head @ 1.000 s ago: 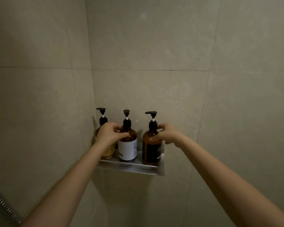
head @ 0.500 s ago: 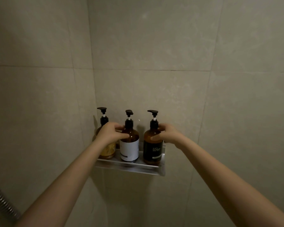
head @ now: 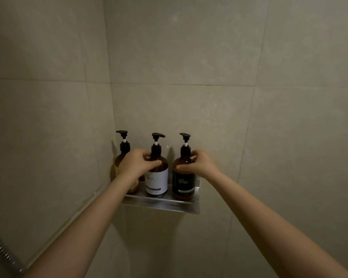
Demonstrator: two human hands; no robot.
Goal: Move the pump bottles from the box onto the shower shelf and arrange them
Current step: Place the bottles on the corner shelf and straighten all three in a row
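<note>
Three amber pump bottles stand upright in a row on the metal shower shelf (head: 165, 205) in the tiled corner. The left bottle (head: 120, 161) has a yellowish label and is partly hidden behind my left hand (head: 136, 163). That hand grips the shoulder of the middle bottle (head: 157, 181), which has a white label. My right hand (head: 199, 163) holds the shoulder of the right bottle (head: 184, 183), which has a dark label. All pump heads are black. The box is not in view.
Beige tiled walls meet in a corner behind the shelf. A metal shower hose (head: 2, 251) runs along the lower left edge. The shelf's right end sits just past the right bottle.
The middle bottle has turned under my left hand, so its pump spout now points right. The right bottle has turned as well, showing more of its dark label. Both hands stayed on the bottles.
</note>
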